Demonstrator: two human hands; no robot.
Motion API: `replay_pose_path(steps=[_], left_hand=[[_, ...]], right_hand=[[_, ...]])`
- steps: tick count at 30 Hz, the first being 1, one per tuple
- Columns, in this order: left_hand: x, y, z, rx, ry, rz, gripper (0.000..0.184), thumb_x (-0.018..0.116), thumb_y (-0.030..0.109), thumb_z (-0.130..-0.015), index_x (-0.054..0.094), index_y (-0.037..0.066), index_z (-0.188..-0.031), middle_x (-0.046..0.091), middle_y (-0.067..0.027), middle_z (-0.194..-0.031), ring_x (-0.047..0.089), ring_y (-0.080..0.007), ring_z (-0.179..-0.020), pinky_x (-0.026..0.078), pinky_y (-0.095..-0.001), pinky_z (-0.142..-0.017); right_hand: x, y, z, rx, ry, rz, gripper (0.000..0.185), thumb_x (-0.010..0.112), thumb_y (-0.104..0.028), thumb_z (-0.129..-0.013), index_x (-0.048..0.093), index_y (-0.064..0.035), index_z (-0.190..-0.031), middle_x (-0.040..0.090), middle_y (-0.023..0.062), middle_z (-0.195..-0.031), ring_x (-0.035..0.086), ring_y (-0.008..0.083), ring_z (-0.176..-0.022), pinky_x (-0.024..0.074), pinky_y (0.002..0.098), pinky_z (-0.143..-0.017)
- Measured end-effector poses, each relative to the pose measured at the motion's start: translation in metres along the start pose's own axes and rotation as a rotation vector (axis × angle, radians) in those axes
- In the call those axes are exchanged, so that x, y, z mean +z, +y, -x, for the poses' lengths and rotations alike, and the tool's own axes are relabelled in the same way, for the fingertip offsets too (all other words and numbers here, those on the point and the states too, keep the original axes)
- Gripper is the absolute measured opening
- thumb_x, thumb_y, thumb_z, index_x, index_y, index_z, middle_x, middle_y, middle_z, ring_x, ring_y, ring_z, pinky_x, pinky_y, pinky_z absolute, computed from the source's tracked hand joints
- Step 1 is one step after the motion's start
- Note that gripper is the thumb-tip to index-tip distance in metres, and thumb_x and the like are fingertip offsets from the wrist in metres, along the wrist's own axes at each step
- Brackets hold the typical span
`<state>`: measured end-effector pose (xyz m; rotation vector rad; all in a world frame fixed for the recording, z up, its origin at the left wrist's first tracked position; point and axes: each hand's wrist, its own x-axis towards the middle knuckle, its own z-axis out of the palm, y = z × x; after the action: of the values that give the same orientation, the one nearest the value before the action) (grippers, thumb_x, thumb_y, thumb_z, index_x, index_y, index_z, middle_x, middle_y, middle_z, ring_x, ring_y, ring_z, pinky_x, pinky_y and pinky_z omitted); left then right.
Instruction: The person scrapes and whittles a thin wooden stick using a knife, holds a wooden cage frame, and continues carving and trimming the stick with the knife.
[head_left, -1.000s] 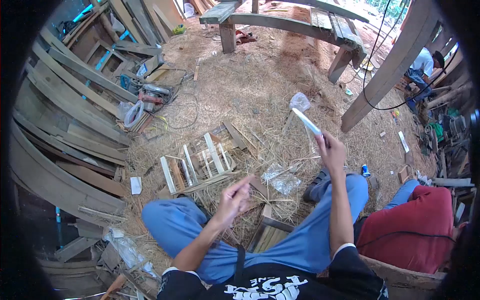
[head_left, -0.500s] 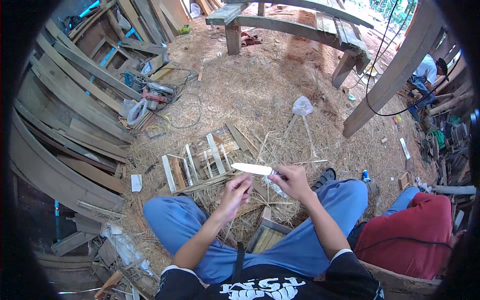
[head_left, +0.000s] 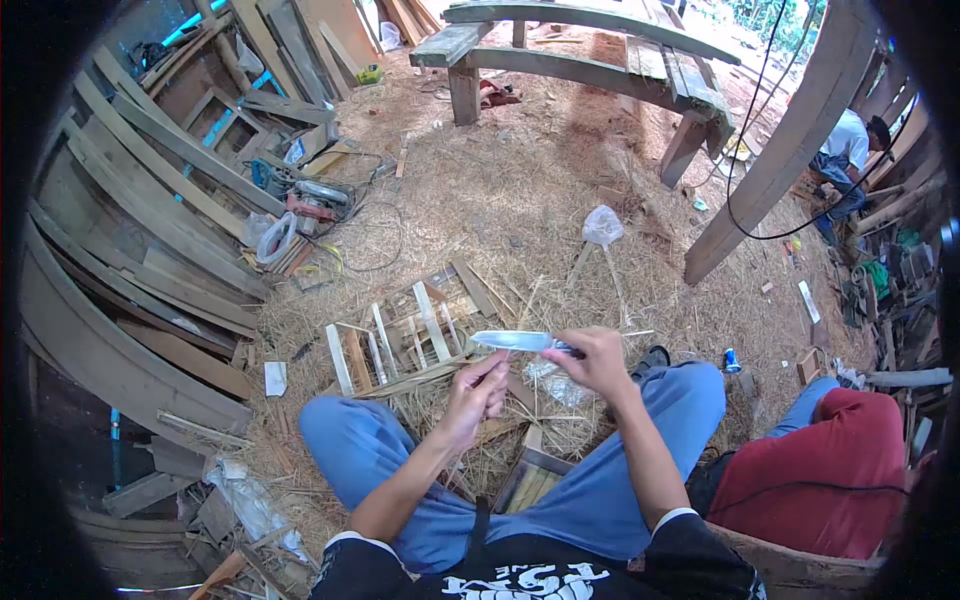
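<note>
A knife (head_left: pixel 515 341) with a broad pale blade lies level above my lap, its tip to the left. My right hand (head_left: pixel 595 362) is closed round its dark handle. Just below the blade, near the tip, my left hand (head_left: pixel 474 398) is pinched, its fingertips close to the edge; whatever they hold is too small to make out. Beyond my left hand, a small slatted wooden frame (head_left: pixel 430 320) rests on the straw-strewn floor. A wooden box (head_left: pixel 532 478) sits between my legs.
Power tools (head_left: pixel 318 200) and leaning boards (head_left: pixel 160 190) are at the left. A wooden bench (head_left: pixel 590 62) stands ahead, a slanted post (head_left: pixel 780 165) at the right. A person in red (head_left: pixel 820 480) sits close on my right; another person (head_left: pixel 846 150) crouches farther off.
The knife has come down from the upper right to a level position in front of my left hand. My left hand's fingers, blurred and extended earlier, are now pinched under the blade.
</note>
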<state>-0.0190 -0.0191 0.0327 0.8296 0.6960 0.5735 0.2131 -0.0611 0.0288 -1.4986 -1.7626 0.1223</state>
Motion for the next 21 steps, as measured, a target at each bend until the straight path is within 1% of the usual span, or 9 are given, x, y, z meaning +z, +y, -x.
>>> replay_pose_path(steps=[4,5,8,10,11,14,15,18,21], left_hand=[[-0.002,0.002,-0.002,-0.053,0.055,-0.053,0.044,0.056,0.020,-0.101,0.048,0.010,-0.143,0.033,0.0095,-0.070,0.028,-0.0016,-0.057,0.022,-0.0186,-0.046],[-0.004,0.003,-0.001,-0.050,0.051,-0.022,0.043,0.055,0.020,-0.101,0.049,0.010,-0.143,0.033,0.0095,-0.070,0.028,-0.0015,-0.056,0.023,-0.0185,-0.045],[-0.012,0.008,0.010,-0.051,0.038,0.009,0.041,0.055,0.020,-0.101,0.051,0.009,-0.141,0.033,0.0096,-0.068,0.027,-0.0014,-0.054,0.023,-0.0184,-0.044],[-0.021,0.007,0.020,-0.044,0.034,-0.043,0.041,0.054,0.019,-0.102,0.051,0.008,-0.141,0.032,0.0097,-0.067,0.027,-0.0014,-0.053,0.022,-0.0185,-0.044],[-0.030,0.006,0.018,-0.039,0.028,-0.038,0.041,0.051,0.016,-0.103,0.049,0.008,-0.142,0.035,0.0084,-0.069,0.028,-0.0019,-0.053,0.024,-0.0181,-0.045],[-0.033,0.007,0.004,-0.018,0.104,0.132,0.043,0.048,0.013,-0.103,0.044,0.008,-0.145,0.038,0.0062,-0.071,0.029,-0.0026,-0.054,0.025,-0.0181,-0.046],[-0.039,0.005,0.002,-0.048,0.022,0.181,0.046,0.045,0.010,-0.103,0.038,0.008,-0.148,0.044,0.0031,-0.076,0.031,-0.0034,-0.056,0.028,-0.0183,-0.049],[-0.031,-0.004,0.003,-0.133,0.008,0.168,0.046,0.047,0.011,-0.102,0.041,0.009,-0.147,0.048,0.0005,-0.079,0.032,-0.0045,-0.056,0.029,-0.0202,-0.050],[-0.024,-0.010,0.001,-0.185,-0.050,0.140,0.045,0.046,0.009,-0.102,0.041,0.008,-0.147,0.052,-0.0017,-0.082,0.035,-0.0050,-0.059,0.032,-0.0200,-0.052]], right_hand=[[-0.004,0.007,0.001,-0.030,0.031,0.119,0.029,0.077,-0.040,-0.080,0.075,-0.0119,-0.086,0.068,0.0067,-0.066,0.064,0.0231,-0.055,0.0474,0.0343,-0.051],[-0.004,0.011,0.001,0.004,0.063,0.113,0.028,0.074,-0.038,-0.083,0.075,-0.0107,-0.086,0.068,0.0074,-0.065,0.064,0.0239,-0.055,0.0469,0.0345,-0.052],[-0.017,0.050,0.008,0.383,0.269,0.220,0.028,0.072,-0.038,-0.085,0.075,-0.0096,-0.088,0.066,0.0090,-0.062,0.063,0.0254,-0.053,0.0455,0.0355,-0.051],[-0.041,0.056,0.009,0.483,0.229,0.290,0.028,0.072,-0.037,-0.086,0.074,-0.0089,-0.088,0.064,0.0100,-0.061,0.062,0.0258,-0.052,0.0453,0.0362,-0.051],[-0.049,0.056,0.008,0.533,0.207,0.327,0.029,0.072,-0.037,-0.086,0.074,-0.0085,-0.088,0.064,0.0105,-0.060,0.062,0.0260,-0.052,0.0452,0.0365,-0.051],[-0.027,0.035,0.018,0.517,0.183,0.173,0.030,0.073,-0.038,-0.086,0.073,-0.0082,-0.084,0.062,0.0108,-0.058,0.062,0.0260,-0.051,0.0453,0.0362,-0.051],[-0.023,0.029,0.018,0.458,0.097,0.230,0.031,0.074,-0.039,-0.084,0.072,-0.0079,-0.088,0.063,0.0101,-0.060,0.063,0.0246,-0.053,0.0461,0.0350,-0.052],[0.000,0.013,0.009,0.406,0.117,0.013,0.035,0.076,-0.040,-0.082,0.070,-0.0084,-0.095,0.064,0.0091,-0.063,0.064,0.0240,-0.055,0.0469,0.0355,-0.054],[0.006,-0.003,0.000,0.370,0.061,-0.085,0.041,0.078,-0.040,-0.081,0.066,-0.0102,-0.106,0.066,0.0086,-0.068,0.065,0.0241,-0.059,0.0485,0.0364,-0.055]])
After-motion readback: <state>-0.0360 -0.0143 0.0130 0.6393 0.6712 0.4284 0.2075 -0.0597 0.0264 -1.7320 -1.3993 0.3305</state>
